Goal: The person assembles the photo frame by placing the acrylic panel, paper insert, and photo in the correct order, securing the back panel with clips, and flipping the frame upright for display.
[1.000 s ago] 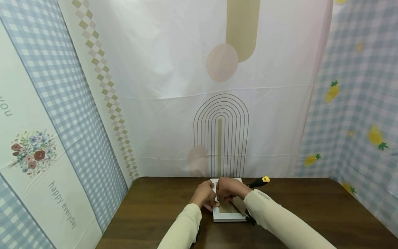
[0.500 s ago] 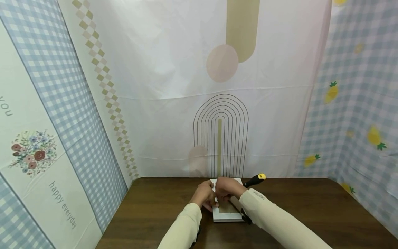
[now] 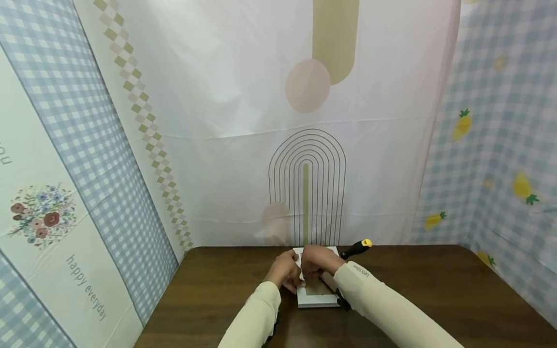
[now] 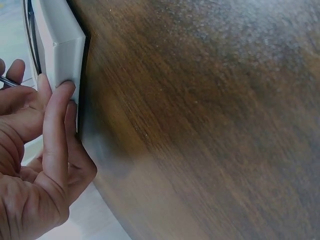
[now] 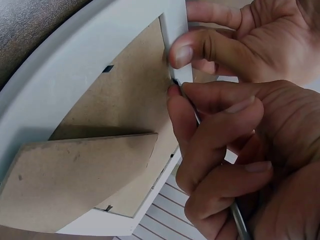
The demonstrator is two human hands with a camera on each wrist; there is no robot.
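A white picture frame point(image 3: 318, 301) lies back side up on the table, its brown backing board point(image 5: 120, 95) showing. My left hand point(image 3: 284, 268) grips the frame's left side, thumb point(image 5: 184, 56) on top and fingers along the outer edge in the left wrist view. My right hand point(image 5: 225, 125) holds a screwdriver by its thin metal shaft point(image 5: 239, 219). Thumb and index finger pinch close to its tip, right at a dark metal tab point(image 5: 175, 81) on the frame's inner edge. The black and yellow handle point(image 3: 357, 248) sticks out beyond the right wrist.
A brown stand flap point(image 5: 75, 175) angles up from the backing. More small dark tabs, one a bent tab point(image 5: 108, 68), line the opening. The dark wooden table point(image 3: 413, 290) meets a patterned cloth point(image 3: 235, 183) at its back edge.
My right hand and sleeve have shifted slightly left, and the screwdriver handle has swung a little left and up. My left hand keeps its grip on the frame.
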